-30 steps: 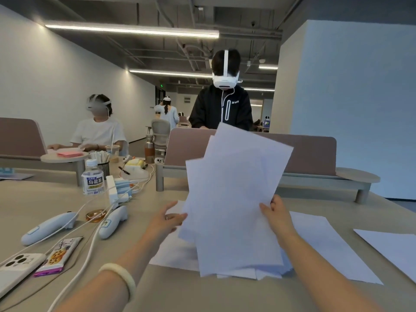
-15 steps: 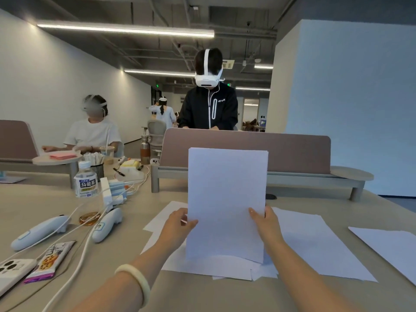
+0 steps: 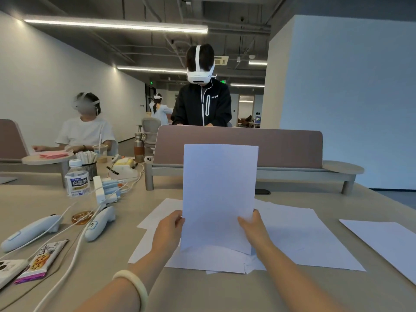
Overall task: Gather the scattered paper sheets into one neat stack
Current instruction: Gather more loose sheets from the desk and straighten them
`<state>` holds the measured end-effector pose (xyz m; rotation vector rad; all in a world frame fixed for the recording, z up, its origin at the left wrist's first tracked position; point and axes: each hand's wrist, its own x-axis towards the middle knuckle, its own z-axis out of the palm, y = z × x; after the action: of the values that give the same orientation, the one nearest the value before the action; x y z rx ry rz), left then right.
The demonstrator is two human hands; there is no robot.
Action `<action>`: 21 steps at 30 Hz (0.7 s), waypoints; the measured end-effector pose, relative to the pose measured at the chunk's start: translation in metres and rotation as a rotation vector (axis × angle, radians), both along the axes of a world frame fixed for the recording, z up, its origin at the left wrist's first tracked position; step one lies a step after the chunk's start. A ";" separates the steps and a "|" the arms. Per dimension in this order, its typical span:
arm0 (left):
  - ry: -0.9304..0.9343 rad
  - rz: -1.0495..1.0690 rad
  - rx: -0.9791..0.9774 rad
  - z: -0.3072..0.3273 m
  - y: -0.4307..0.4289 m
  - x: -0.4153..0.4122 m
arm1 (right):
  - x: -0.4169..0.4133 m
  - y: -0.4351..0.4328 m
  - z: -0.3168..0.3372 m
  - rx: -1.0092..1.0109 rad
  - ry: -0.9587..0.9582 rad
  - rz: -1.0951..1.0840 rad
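Item 1: paper stack [image 3: 219, 194], white, edges aligned, held upright in portrait position over the middle of the counter [image 3: 202, 291], its lower edge set down on the loose sheets [image 3: 304, 239] lying flat beneath it.

Item 2: left hand [image 3: 167, 233], applied to the stack's lower left edge. The fingers [image 3: 177, 219] are curled round that edge and grip it. A pale bangle [image 3: 132, 287] is worn on the wrist.

Item 3: right hand [image 3: 253, 228], applied to the lower right edge. The fingers [image 3: 245, 221] are closed on the paper, and the edge is pinched.

Item 4: loose sheets, overlapped and askew, spread under and to both sides of the stack.

Item 5: single sheet [image 3: 387, 242], laid apart at the right of the counter.

Item 6, at the left of the counter: tea bottle [image 3: 76, 179], two white controllers [image 3: 99, 224], cabled, and a snack packet [image 3: 42, 260].
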<state>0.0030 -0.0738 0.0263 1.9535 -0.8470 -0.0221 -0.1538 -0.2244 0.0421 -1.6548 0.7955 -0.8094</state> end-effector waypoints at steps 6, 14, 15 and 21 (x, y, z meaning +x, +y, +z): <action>-0.050 0.045 -0.011 0.003 -0.003 0.002 | 0.000 -0.004 -0.001 -0.046 0.038 -0.048; -0.003 0.054 0.100 -0.032 -0.008 0.000 | -0.006 -0.004 -0.041 -0.061 0.233 -0.007; -0.005 0.056 0.103 -0.033 -0.009 0.001 | -0.006 -0.004 -0.043 -0.074 0.259 -0.004; -0.041 0.052 0.101 -0.017 -0.019 -0.008 | -0.016 -0.015 -0.037 -0.131 0.221 -0.051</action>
<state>-0.0051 -0.0926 0.0089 2.0765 -0.8357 0.0061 -0.1702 -0.2395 0.0053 -1.8699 0.9584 -0.7343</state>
